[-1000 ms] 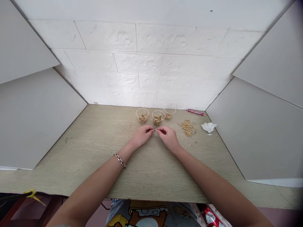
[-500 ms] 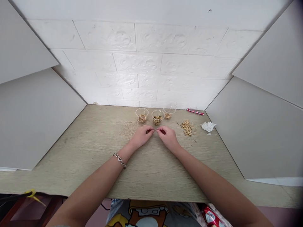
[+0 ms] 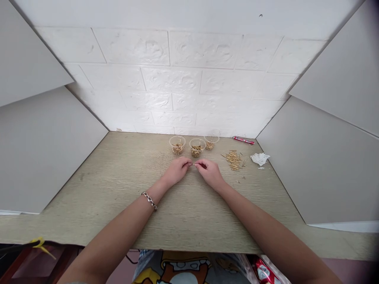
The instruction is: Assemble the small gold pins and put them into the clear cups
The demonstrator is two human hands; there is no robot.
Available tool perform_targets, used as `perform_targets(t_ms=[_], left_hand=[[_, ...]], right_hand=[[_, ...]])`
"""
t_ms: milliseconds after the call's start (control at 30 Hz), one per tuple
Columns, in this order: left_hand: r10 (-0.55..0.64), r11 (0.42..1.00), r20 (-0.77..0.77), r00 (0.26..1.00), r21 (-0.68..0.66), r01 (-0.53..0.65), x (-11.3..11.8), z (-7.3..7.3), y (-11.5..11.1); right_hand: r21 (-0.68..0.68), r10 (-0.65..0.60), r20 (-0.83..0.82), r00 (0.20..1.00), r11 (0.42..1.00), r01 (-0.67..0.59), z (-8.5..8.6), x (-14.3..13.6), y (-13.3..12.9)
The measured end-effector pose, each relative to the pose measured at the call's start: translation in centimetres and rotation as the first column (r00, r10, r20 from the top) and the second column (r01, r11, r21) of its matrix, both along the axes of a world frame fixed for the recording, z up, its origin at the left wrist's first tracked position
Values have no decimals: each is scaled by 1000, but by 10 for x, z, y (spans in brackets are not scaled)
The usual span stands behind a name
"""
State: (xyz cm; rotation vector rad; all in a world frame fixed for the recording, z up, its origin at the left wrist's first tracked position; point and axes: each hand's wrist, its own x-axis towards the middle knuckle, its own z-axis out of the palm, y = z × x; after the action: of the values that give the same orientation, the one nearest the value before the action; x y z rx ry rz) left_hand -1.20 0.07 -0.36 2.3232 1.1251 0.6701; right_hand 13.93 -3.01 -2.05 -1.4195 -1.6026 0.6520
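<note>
A thin metal pin (image 3: pixel 193 164) is pinched at both ends between the left hand (image 3: pixel 177 170) and the right hand (image 3: pixel 211 172), fingertips closed on it, low over the counter (image 3: pixel 118 185) in front of three small cups (image 3: pixel 196 146). It seems light, stiff and slippery, best held by its ends. Since the earlier frame, almost nothing has moved; the hands keep the same pinch.

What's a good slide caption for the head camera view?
Both hands, left hand and right hand, pinch a small metal piece before three cups.
</note>
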Motion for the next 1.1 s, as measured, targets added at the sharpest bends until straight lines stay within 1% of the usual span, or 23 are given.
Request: perform_targets(t_ms=[200,400,667,767,867,967,1100], left_hand=[[34,997,46,998,-65,-31,0,1,0],[44,994,79,996,-104,-36,0,1,0],[100,978,80,992,-190,-84,3,6,-5],[128,980,51,990,-162,-119,4,6,-6],[135,988,31,990,-80,-132,5,3,-7],[121,993,24,992,8,-121,4,1,-7],[133,989,22,991,61,-134,6,-1,-9]], right_hand=[[-21,13,-35,999,1000,-13,2,1,-1],[-26,19,-57,998,999,-20,1,1,-1],[-17,21,-75,997,1000,-22,0,1,0],[0,1,-38,999,1000,-1,0,0,-1],[19,-13,-3,1000,1000,13,0,-1,-1],[45,-13,20,1000,999,13,0,-2,-1],[55,-27,24,999,998,26,0,-3,-2]])
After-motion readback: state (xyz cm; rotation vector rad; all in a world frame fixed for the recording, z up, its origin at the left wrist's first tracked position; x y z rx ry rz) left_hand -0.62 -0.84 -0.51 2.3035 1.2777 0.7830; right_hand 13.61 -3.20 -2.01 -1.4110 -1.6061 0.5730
